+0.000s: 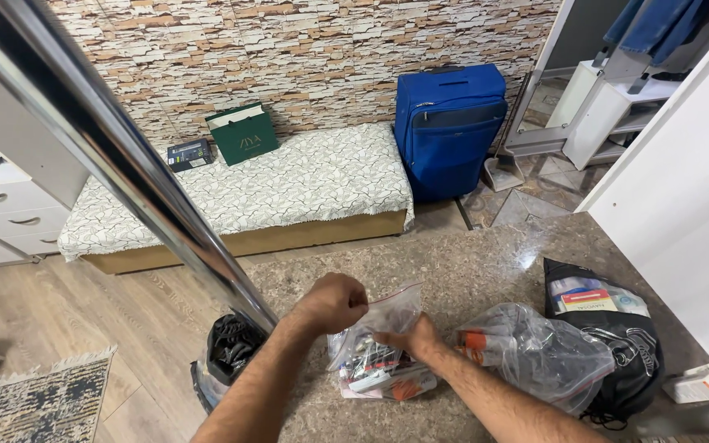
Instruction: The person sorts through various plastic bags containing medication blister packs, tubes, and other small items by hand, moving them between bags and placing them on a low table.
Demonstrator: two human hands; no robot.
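Both hands work on one small clear plastic zip bag (pixel 383 349) that stands on the brown speckled stone floor (pixel 486 262). His left hand (pixel 334 302) is closed in a loose fist and pinches the top edge of the bag, near its left corner, and lifts it a little. His right hand (pixel 410 336) is lower and more to the right; its fingers are pressed together against the front of the bag, but I cannot tell if they are inside the opening or only hold the plastic from outside.

The bag already holds many small packets and boxes, red, white and dark, so I judge the filling is mostly done. The upper edge looks not yet sealed, though the plastic is too crumpled to be sure.

Just right of the right hand lies a bigger clear plastic bag (pixel 539 353) with an orange and white tube inside. Behind it, further right, stands an open black fabric bag (pixel 617 344) with flat white boxes on top. Left of the left forearm, near a shiny metal pole (pixel 125 156), is a black plastic bag (pixel 227 349). Far ahead of both hands I see a low bench with a white patterned cover (pixel 289 184) and a blue upright suitcase (pixel 449 127).
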